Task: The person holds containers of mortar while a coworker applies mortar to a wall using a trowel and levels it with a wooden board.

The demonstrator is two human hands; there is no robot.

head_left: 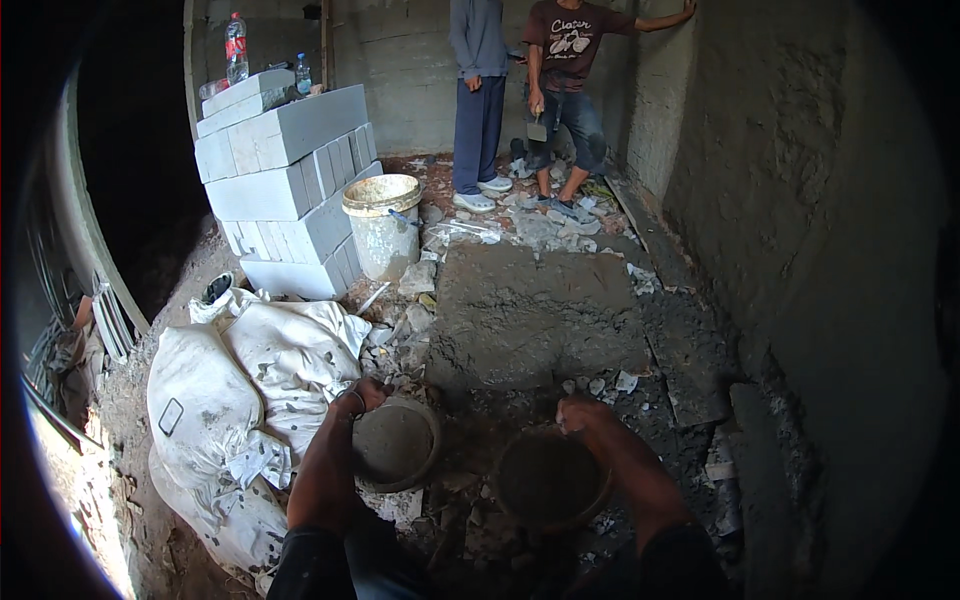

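My left hand point(369, 394) is closed on the far edge of a round bucket point(436, 446) full of wet grey mortar. My right hand point(586, 417) grips the far edge of a second bucket point(560, 525), whose dark contents lie in shadow. The two buckets are side by side in front of my legs, a short gap between them. Whether their bottoms touch the ground cannot be made out. Just beyond them spreads a flat bed of wet mortar point(540, 310). White sacks point(300, 345) lie close to my left forearm.
A stack of pale blocks point(290, 190) with plastic bottles point(236, 50) on top stands at far left, beside a splashed white bucket point(385, 235). Two people stand at the back; one holds a trowel point(537, 130). Rubble point(560, 225) covers the ground; a plastered wall point(800, 200) rises right.
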